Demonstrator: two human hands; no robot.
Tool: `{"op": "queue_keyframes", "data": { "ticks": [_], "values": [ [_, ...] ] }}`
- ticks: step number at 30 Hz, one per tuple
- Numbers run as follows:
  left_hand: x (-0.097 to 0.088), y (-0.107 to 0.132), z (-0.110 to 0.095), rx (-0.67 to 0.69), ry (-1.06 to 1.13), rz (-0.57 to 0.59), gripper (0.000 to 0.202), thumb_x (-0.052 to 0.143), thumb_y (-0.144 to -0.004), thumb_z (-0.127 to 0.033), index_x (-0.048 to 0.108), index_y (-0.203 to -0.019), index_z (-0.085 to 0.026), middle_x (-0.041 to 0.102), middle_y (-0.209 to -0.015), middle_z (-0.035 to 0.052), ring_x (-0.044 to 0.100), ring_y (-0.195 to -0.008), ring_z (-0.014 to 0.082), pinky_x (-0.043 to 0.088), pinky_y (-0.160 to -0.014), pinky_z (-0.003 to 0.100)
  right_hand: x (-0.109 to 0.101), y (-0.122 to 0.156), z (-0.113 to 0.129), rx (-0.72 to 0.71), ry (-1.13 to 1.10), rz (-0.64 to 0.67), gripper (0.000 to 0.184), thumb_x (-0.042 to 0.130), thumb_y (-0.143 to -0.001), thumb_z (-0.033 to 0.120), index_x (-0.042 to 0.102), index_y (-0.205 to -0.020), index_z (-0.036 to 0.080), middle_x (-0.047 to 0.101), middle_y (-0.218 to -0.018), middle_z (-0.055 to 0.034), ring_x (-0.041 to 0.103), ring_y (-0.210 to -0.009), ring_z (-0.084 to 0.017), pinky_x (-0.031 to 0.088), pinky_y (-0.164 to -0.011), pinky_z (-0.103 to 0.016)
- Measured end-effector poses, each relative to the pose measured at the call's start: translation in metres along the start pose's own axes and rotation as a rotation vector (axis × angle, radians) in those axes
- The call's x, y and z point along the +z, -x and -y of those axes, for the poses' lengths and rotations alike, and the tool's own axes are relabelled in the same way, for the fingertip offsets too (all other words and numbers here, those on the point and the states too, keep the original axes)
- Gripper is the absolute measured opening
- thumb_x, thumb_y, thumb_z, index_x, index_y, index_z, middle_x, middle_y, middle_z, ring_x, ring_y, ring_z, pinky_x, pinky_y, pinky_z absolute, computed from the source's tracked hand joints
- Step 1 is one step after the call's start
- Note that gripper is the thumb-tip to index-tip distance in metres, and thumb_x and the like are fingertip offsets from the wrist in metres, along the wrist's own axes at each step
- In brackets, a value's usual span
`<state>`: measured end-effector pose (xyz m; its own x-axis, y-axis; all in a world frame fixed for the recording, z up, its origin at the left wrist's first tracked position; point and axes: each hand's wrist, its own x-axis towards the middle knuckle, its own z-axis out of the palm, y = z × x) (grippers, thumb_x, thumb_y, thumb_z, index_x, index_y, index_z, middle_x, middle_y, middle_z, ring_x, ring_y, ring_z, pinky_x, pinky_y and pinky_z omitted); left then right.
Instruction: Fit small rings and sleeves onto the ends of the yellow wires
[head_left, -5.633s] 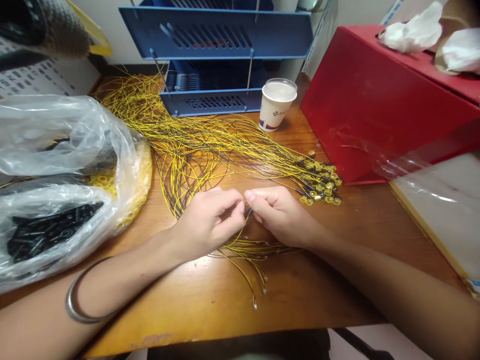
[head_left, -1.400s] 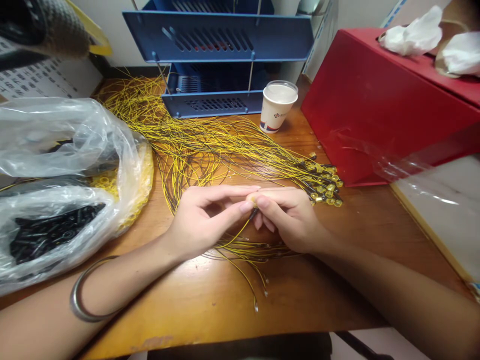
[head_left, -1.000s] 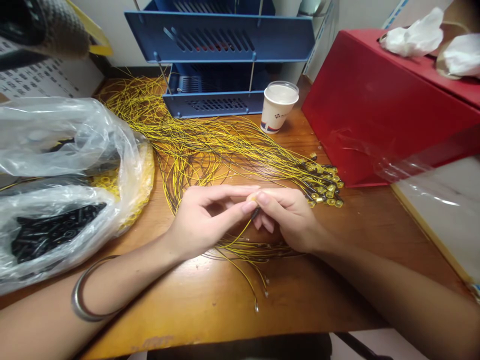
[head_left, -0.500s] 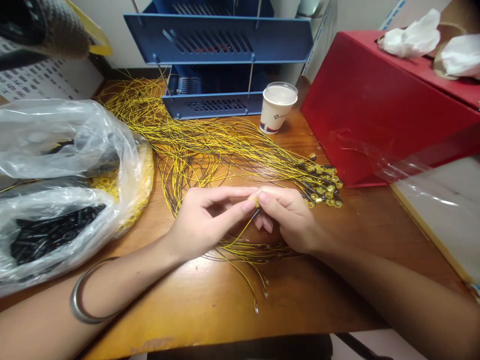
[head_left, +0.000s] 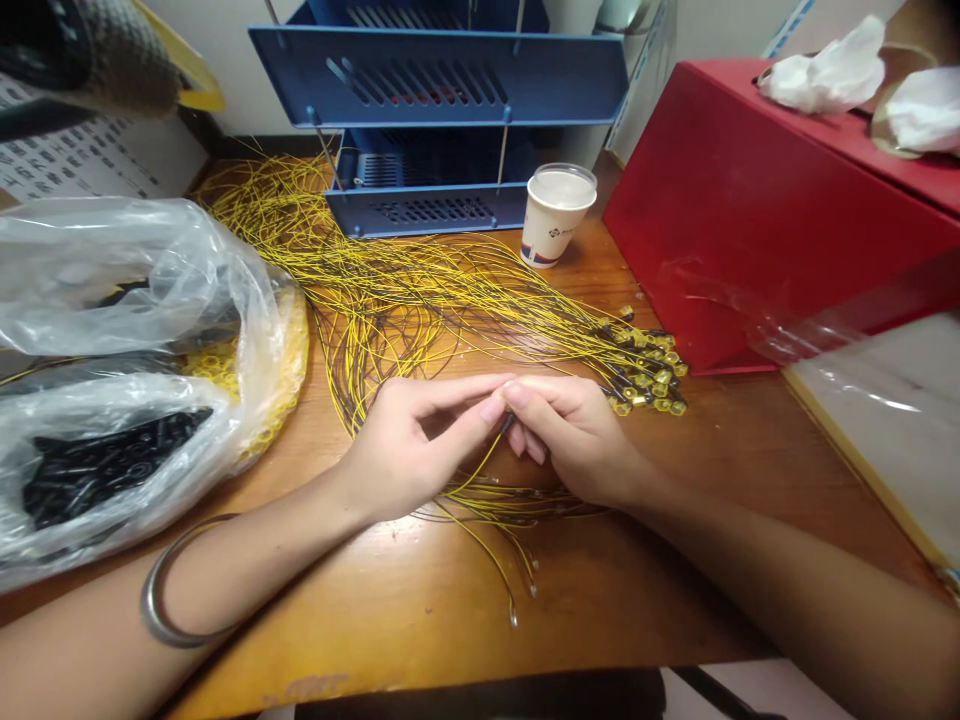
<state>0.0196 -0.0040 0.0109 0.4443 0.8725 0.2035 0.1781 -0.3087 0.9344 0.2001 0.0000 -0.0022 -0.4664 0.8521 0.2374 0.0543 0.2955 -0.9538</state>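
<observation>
My left hand point(head_left: 420, 440) and my right hand point(head_left: 581, 432) meet over the middle of the table, thumbs and forefingers pinched together tip to tip. Between them is the end of a yellow-and-black wire point(head_left: 487, 458), with a short black sleeve point(head_left: 508, 424) just below the fingertips. A small yellow cap at that end is almost wholly covered by the fingers. Beneath the hands lie loose wires point(head_left: 487, 517) with small clear tips. Beyond them stretches a large bundle of wires point(head_left: 420, 265), whose right ends carry yellow caps point(head_left: 660, 378) and black sleeves.
At the left, a plastic bag point(head_left: 259, 290) holds black sleeves point(head_left: 112, 465) and yellow caps point(head_left: 274, 400). A lidded paper cup point(head_left: 556, 220) stands before blue tiered trays point(head_left: 450, 80). A red box point(head_left: 750, 200) with tissues sits at the right.
The pinched fingertips have shifted slightly left and closed further over the yellow cap, which showed more before. The sleeve and wire have moved a little left with them.
</observation>
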Motion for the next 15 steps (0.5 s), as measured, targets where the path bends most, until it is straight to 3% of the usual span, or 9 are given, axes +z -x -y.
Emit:
{"op": "queue_keyframes", "data": {
  "ticks": [7,12,15],
  "values": [
    [0.0004,-0.0009,0.0,-0.012,-0.074,0.023,0.029,0.054,-0.096,-0.032,0.077,-0.103,-0.016,0.07,-0.066,0.0009,0.059,-0.055,0.0098,0.052,-0.061,0.018,0.0019,-0.0006,-0.0021,0.018,0.052,-0.002,0.04,0.043,-0.101,0.029,0.053,-0.064,0.016,0.048,-0.055,0.0046,0.042,-0.048,-0.006,0.037,-0.051,-0.02],
    [-0.0002,0.0008,0.0023,-0.104,-0.159,0.072,0.033,0.048,-0.098,-0.033,0.075,-0.097,-0.015,0.065,-0.064,-0.0014,0.053,-0.053,0.0084,0.04,-0.052,0.017,0.0033,-0.0003,-0.0035,0.025,0.084,-0.019,0.04,0.044,-0.101,0.028,0.053,-0.064,0.016,0.055,-0.061,0.0031,0.048,-0.052,-0.006,0.04,-0.055,-0.019],
    [-0.0008,0.0003,0.0018,-0.093,-0.222,0.071,0.034,0.046,-0.098,-0.033,0.072,-0.085,-0.015,0.061,-0.064,-0.0011,0.052,-0.057,0.0096,0.038,-0.057,0.019,0.0035,0.0,-0.0022,0.032,0.144,-0.016,0.043,0.043,-0.101,0.026,0.054,-0.06,0.015,0.059,-0.061,0.0015,0.053,-0.055,-0.007,0.042,-0.058,-0.019]
  ]
}}
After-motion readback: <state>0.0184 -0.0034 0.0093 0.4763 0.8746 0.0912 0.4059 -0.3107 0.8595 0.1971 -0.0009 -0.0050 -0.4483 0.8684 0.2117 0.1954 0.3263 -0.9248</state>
